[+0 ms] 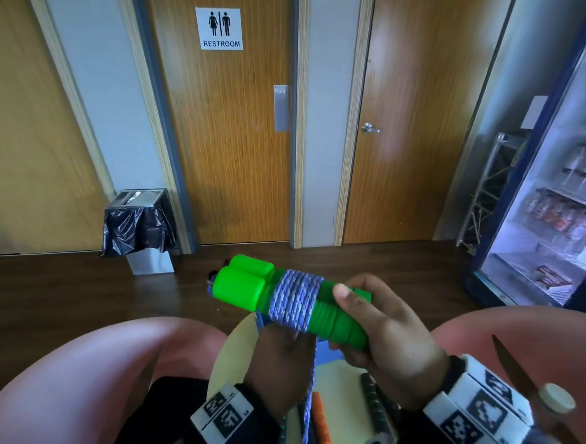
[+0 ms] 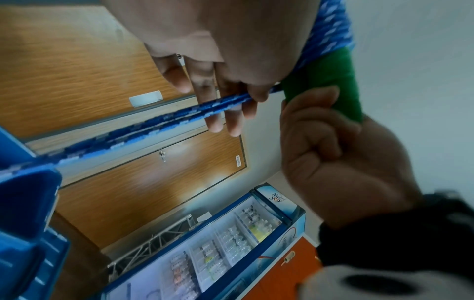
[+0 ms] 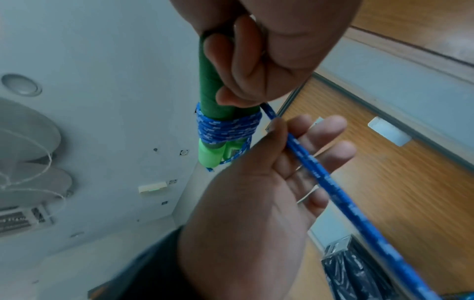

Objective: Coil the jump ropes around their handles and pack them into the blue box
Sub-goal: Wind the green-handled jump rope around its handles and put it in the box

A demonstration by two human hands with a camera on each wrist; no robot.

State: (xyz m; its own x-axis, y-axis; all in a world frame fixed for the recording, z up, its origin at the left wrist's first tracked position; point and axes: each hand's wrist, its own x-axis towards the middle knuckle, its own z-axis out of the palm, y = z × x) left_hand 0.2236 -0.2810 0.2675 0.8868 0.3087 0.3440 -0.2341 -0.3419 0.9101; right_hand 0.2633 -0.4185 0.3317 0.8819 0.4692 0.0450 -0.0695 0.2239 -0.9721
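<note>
Green handles (image 1: 281,300): two, side by side, held roughly level in the air above the person's lap, fat ends pointing left in head view. Blue rope (image 1: 293,299) wound in a tight band of turns round the middle of both handles. Free length of rope runs off the band's near side and down between the knees, taut in both wrist views.

Right hand (image 1: 386,325): fingers curled round the ribbed ends of the handles, thumb on top just beside the coil. Firm grip.

Left hand (image 1: 281,365): under the coil, touching it. Fingers mostly straight and spread in the right wrist view; the free rope crosses them, thumb (image 3: 278,130) pressing it against the fingers right at the coil.

Blue box (image 2: 24,213): low in the left wrist view, below the hands, rope leading toward it. Only a sliver of it behind the handles in head view.

Below the hands: pale round counter (image 1: 342,377) with an orange handle (image 1: 321,417) and a dark ribbed handle (image 1: 370,398) lying on it, apart.

Beyond: restroom door (image 1: 221,131), lined bin (image 1: 139,222), lit drinks fridge (image 1: 559,217) at right.
</note>
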